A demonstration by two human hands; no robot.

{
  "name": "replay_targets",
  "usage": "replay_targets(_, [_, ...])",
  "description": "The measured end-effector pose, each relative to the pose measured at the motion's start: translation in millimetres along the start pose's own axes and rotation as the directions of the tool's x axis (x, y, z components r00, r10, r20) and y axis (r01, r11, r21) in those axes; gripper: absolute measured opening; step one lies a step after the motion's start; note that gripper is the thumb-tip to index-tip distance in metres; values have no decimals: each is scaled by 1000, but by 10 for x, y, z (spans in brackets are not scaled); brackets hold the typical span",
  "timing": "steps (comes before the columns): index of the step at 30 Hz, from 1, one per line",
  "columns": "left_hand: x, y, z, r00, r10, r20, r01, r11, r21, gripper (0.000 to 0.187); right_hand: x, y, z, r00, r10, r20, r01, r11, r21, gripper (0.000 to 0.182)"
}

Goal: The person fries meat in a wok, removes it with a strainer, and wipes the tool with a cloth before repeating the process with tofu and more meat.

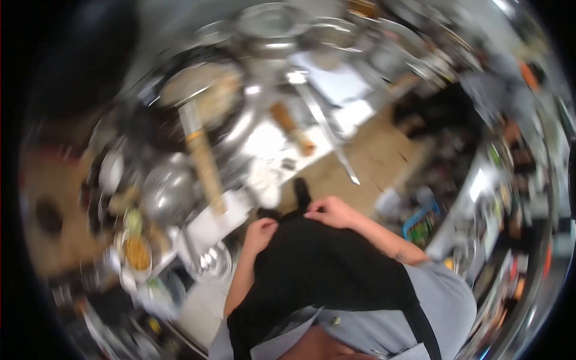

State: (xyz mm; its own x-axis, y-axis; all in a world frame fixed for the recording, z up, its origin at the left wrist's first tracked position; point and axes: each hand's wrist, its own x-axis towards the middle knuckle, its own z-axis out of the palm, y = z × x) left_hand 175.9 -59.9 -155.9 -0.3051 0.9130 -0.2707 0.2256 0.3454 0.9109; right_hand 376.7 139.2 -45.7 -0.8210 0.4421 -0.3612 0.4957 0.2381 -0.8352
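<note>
My left hand (261, 234) is at the upper left edge of a black apron (336, 264), its fingers closed in a pinch on the cloth. On the other side, my right hand (331, 212) has its thumb and fingers curled together at the apron's upper edge, seemingly gripping the fabric. Motion blur softens the fingertips. Beyond my hands a long wooden-handled tool (204, 162) leans out of a large dark wok (237, 129), where pale food shows. A crumpled white cloth (264, 183) lies at the counter edge.
A long metal utensil (324, 123) juts over the counter's edge, beside a brown wooden-looking object (291, 129). To the left are a perforated metal strainer (168, 192), a bowl of yellow-orange food (137, 253) and a metal bowl (213, 262). Another person (444, 111) stands at the right.
</note>
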Motion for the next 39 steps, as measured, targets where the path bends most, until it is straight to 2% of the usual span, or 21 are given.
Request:
replay_targets(1, [74,-262,91,975,-216,47,221,946,-238,25,-104,4,15,999,53,1,-53,998,-45,31])
replay_targets(2, [194,-533,160,890,-431,151,453,793,-407,28,-181,16,34,994,110,-1,-109,991,-82,38])
replay_targets(4, [479,-1230,301,769,-622,149,603,626,-495,37,-354,7,79,976,206,-74,-208,978,-20,48])
replay_targets(6, [859,-1783,282,678,-659,326,687,410,-600,50,-495,140,199,970,194,-143,-184,979,84,54])
replay_targets(9, [1038,-1709,403,737,-661,143,539,447,-713,56,-731,35,167,984,104,-146,-102,994,25,53])
replay_targets(12, [956,-1442,544,740,-660,126,538,469,-700,58,-872,224,108,988,151,20,-152,988,40,51])
replay_targets(13, [932,-1393,578,758,-638,137,566,539,-623,66,-965,288,120,988,155,25,-157,979,131,50])
replay_targets(16, [895,-1299,630,653,-730,203,668,429,-608,66,-1384,494,107,980,180,91,-200,918,344,60])
replay_targets(17, [858,-1280,613,648,-736,194,699,474,-536,58,-1557,566,64,970,201,136,-239,894,379,64])
replay_targets(19, [746,-1175,586,672,-717,186,698,529,-484,49,-1970,774,12,960,193,202,-270,828,491,74])
replay_targets(23, [639,-1435,581,693,-717,78,693,632,-348,33,-2905,937,-9,940,307,150,-340,808,481,80])
replay_targets(26, [449,-972,715,710,-704,3,621,624,-474,28,-3188,1272,115,907,398,136,-402,725,560,81])
replay_targets(30, [305,-891,700,703,-710,-48,646,665,-374,37,-2843,2006,367,859,505,-88,-395,761,514,60])
replay_targets(32, [89,-478,795,691,-721,-57,658,660,-363,41,-2657,2215,470,783,514,-351,-376,840,390,50])
replay_targets(33, [29,-722,631,674,-738,2,649,591,-478,46,-2574,2252,456,737,485,-471,-374,873,313,46])
replay_targets(35, [-173,-686,464,768,-633,104,460,431,-777,48,-2551,2163,317,753,437,-492,-316,896,313,40])
replay_targets(36, [-335,-590,413,821,-562,98,318,308,-897,50,-2528,2084,224,782,396,-481,-281,913,294,37])
replay_targets(38, [-507,-369,343,905,-417,-84,89,379,-921,53,-2416,2016,96,824,321,-467,-256,946,200,36])
replay_targets(39, [-555,-367,251,935,-334,-123,18,389,-921,52,-2329,2011,58,847,292,-444,-234,955,181,36])
